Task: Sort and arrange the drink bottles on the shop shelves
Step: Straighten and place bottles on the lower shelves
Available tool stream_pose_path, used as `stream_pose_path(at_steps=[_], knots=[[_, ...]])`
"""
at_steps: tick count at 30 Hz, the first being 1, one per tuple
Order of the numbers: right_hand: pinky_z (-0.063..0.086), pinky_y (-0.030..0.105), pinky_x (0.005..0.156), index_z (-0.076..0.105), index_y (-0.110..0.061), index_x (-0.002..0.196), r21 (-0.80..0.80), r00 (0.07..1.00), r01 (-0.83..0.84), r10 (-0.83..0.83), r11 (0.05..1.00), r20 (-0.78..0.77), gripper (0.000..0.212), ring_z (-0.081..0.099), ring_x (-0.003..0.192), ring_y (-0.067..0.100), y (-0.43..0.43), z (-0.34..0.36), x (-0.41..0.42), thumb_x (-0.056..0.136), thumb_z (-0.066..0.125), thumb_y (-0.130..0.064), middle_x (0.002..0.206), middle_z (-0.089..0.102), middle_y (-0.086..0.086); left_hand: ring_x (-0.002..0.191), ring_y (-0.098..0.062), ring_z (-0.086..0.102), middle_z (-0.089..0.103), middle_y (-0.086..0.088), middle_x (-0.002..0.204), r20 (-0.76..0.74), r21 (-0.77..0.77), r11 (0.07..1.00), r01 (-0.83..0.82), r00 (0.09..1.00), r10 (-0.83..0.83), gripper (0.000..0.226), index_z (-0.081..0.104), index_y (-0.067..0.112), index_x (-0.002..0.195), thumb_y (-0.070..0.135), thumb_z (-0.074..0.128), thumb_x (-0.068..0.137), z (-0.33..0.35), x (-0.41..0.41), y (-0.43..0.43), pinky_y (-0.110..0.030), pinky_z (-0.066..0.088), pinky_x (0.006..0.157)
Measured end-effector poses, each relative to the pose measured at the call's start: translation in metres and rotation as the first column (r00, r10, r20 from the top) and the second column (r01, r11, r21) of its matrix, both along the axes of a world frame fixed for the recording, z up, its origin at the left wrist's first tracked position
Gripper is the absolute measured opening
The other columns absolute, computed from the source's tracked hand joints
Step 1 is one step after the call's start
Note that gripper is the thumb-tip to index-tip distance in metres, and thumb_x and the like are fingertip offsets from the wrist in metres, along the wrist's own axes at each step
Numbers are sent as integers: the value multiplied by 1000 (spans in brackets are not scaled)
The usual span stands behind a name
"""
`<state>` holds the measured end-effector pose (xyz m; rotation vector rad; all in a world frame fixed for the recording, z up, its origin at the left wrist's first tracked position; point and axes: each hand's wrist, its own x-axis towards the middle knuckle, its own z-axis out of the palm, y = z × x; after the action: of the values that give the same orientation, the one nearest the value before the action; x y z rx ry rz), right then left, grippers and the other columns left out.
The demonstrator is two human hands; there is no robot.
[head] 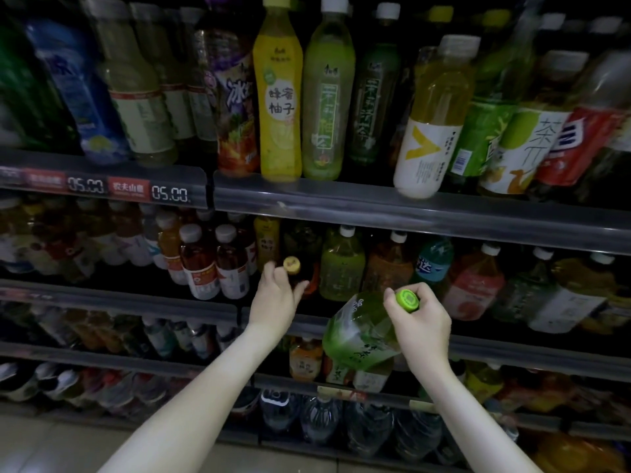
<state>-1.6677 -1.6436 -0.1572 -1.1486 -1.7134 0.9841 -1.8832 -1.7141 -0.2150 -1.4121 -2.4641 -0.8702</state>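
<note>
My right hand [421, 320] grips the neck of a large green tea bottle [362, 336] with a green cap, held tilted in front of the shelves. My left hand [276, 295] reaches into the second shelf and closes around the neck of a dark bottle with a yellow cap [292, 266]; its body is mostly hidden in shadow. To the right of it stand a green bottle [341, 268] and an orange-brown bottle [391, 271]. On the shelf above stand a yellow honey-pomelo bottle [278, 93] and a pale green tea bottle [326, 97].
Grey shelf rails [409, 213] run across at several heights, with price tags [169, 192] at the left. A white and yellow bottle [432, 128] leans at the upper right among tilted bottles. Water bottles [321, 418] fill the bottom shelf. Tiled floor [51, 445] shows lower left.
</note>
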Motion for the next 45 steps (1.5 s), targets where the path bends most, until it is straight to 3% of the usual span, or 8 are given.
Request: stream_pose_path(at_steps=[8, 12, 16, 23, 28, 31, 38, 45], knots=[[40, 30, 58, 55, -21, 77, -35, 995, 77, -79, 996, -62, 20, 51, 62, 14, 11, 2, -15, 89, 65, -34, 69, 56, -3, 95, -27, 59, 54, -8, 111, -291, -266, 963, -46, 956, -35, 48, 42, 15, 133, 43, 48, 94, 20, 5, -8, -31, 39, 56], [40, 29, 60, 56, -19, 79, -67, 993, 86, -91, 994, -79, 21, 51, 63, 13, 19, -1, -14, 89, 65, -35, 70, 55, -4, 49, -24, 55, 54, -8, 73, -368, -184, 978, 97, 916, -160, 31, 60, 9, 97, 25, 77, 75, 4, 9, -23, -25, 31, 34], [41, 25, 59, 56, -16, 80, -93, 988, 113, -122, 989, -99, 22, 50, 63, 11, 24, -2, -14, 90, 64, -34, 71, 55, -5, 49, -24, 57, 52, -7, 64, -404, 41, 999, 13, 915, 5, 26, 55, 5, 82, 30, 51, 86, 28, -8, -19, -25, 33, 33], [42, 28, 64, 54, -25, 78, -92, 979, 94, -108, 991, -171, 18, 52, 69, 11, 23, -4, -28, 90, 64, -36, 76, 57, -6, 47, -20, 49, 49, -2, 57, -277, 386, 921, -57, 945, 174, 29, 49, 7, 76, 33, 52, 87, 95, -9, -38, -23, 30, 41], [45, 30, 75, 59, -25, 86, -55, 978, -17, 5, 998, -210, 13, 54, 72, 5, 14, 0, -59, 90, 63, -36, 78, 60, -10, 53, -8, 46, 39, 7, 55, 115, 379, 908, -176, 983, 142, 31, 40, 14, 73, 26, 66, 85, 104, -9, -78, -18, 31, 49], [46, 29, 78, 60, -24, 91, -87, 975, -66, 46, 994, -217, 15, 56, 77, 5, 9, -1, -84, 91, 62, -39, 82, 61, -11, 56, -7, 49, 39, 6, 55, 123, 362, 915, -179, 982, 144, 32, 41, 12, 72, 24, 67, 85, 96, -12, -101, -16, 32, 48], [45, 32, 79, 58, -15, 103, -90, 986, -160, 155, 983, -63, 31, 59, 87, 21, 4, -6, -142, 93, 57, -44, 92, 63, 0, 49, -8, 45, 40, 6, 55, 110, 373, 880, -293, 956, 271, 34, 37, 15, 71, 22, 68, 84, 89, -14, -139, -21, 29, 47], [40, 28, 56, 45, -14, 131, 61, 873, -316, 265, 947, 410, 48, 57, 77, 23, 17, -15, -182, 98, 44, -48, 94, 59, 4, 50, -17, 46, 40, 2, 55, 79, 400, 848, -349, 934, 347, 33, 39, 12, 70, 22, 67, 83, 85, -17, -160, -30, 34, 48]])
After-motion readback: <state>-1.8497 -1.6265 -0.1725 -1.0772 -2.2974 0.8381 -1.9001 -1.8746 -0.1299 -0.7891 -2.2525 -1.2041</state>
